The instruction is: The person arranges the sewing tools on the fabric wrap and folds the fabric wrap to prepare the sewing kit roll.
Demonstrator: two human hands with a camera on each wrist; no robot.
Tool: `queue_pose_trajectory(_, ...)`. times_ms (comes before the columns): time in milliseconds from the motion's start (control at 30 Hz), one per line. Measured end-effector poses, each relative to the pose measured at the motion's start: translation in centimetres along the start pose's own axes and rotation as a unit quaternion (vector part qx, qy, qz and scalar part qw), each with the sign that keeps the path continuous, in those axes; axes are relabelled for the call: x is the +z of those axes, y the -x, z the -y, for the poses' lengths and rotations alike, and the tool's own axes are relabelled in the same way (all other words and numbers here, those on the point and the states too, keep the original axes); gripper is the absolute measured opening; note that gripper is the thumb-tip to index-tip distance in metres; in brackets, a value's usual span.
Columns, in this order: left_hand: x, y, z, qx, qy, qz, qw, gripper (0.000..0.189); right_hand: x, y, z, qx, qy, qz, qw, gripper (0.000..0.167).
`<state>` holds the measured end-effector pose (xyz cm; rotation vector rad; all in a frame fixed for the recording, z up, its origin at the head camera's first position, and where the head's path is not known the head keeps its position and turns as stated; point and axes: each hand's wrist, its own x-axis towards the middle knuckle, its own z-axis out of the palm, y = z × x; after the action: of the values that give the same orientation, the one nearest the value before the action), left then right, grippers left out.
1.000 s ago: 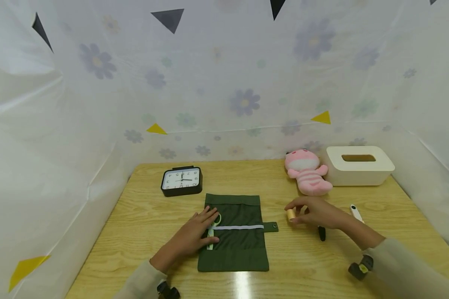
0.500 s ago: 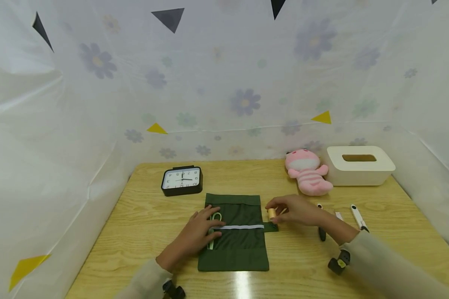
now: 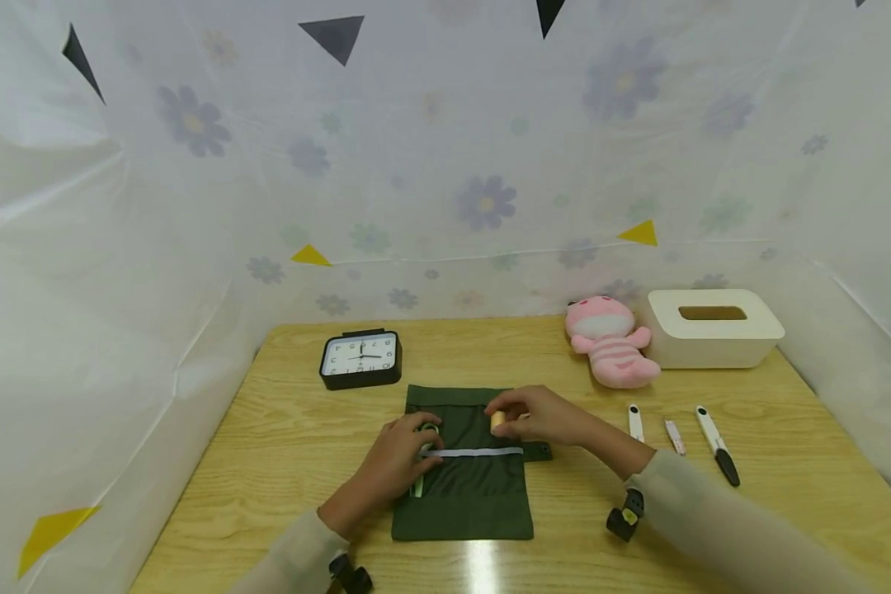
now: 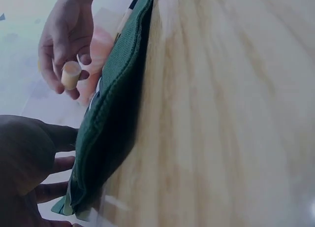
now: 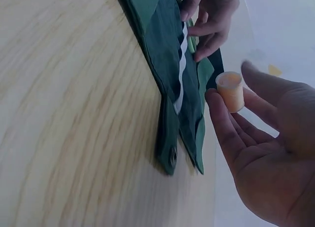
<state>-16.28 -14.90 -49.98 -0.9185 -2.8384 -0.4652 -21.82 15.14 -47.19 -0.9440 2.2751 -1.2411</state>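
Observation:
My right hand [image 3: 538, 414] pinches a small spool of pale orange thread [image 5: 230, 91] between thumb and fingers, above the right part of a dark green fabric roll-up pouch [image 3: 464, 516]. The pouch lies unrolled, with a white elastic band [image 3: 483, 452] across its middle and a snap tab [image 5: 170, 138] on its right side. On the pouch's left side, my left hand [image 3: 389, 454] pinches the band near its left end. Under those fingers lies a pair of scissors with light green handles [image 3: 431, 428], mostly hidden by the hand.
Right of the pouch lie a white-handled tool [image 3: 634, 421], a small pale tool [image 3: 674, 437] and a white-and-black tool [image 3: 717, 445]. Behind them are a pink plush toy [image 3: 612, 346] and a white tissue box [image 3: 713, 351]. A black clock [image 3: 360, 360] stands at the back left.
My right hand has carried the spool leftward from the bare table to over the pouch. My left hand has gone from lying flat to bent fingers at the white band.

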Motion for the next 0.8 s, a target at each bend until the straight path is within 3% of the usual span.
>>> queue_pose_trajectory(167,-0.2,0.0,-0.1,-0.006,0.008,0.007,0.9999,0.009,1.3,-1.7,-0.2,-0.011,-0.027,-0.014,0.9995,0.032)
queue_pose_trajectory(333,0.0,-0.1,0.0,-0.013,0.019,0.008,0.9997,0.009,2.9,-3.2,0.0,0.013,-0.033,-0.059,0.9976,0.032)
queue_pose_trajectory(533,0.2,-0.1,0.2,-0.015,0.026,0.005,0.9995,0.009,4.7,-4.8,0.4,0.044,-0.021,-0.104,0.9934,0.023)
queue_pose_trajectory(800,0.2,0.1,0.3,-0.015,0.047,0.002,0.9988,0.009,7.0,-5.9,1.3,0.070,0.009,-0.120,0.9902,0.014)
